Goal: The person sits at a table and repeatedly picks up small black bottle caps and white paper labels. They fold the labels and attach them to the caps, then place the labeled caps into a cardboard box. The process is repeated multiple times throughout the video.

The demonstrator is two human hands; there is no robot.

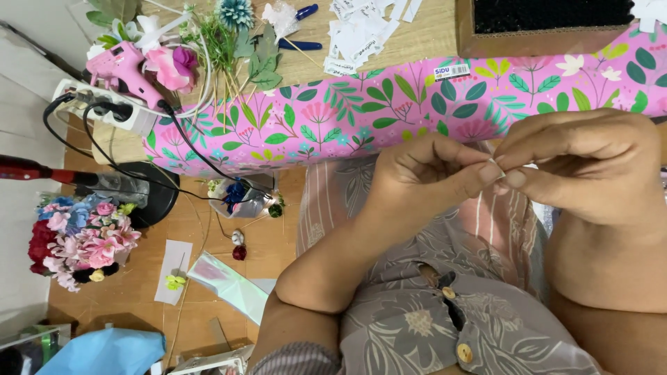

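While both hands meet over the lap, left hand [427, 173] and right hand [583, 163] pinch a tiny white scrap [499, 165] between fingertips (mostly hidden), just below the pink floral-wrapped counter edge [389, 104]; pink glue gun [121, 69] lies far left.

Single head-worn camera is looking steeply down from close above the person's lap, taking in both hands [497, 170] near, the worktop [417, 38] edge ahead, floor [201, 236] at left.
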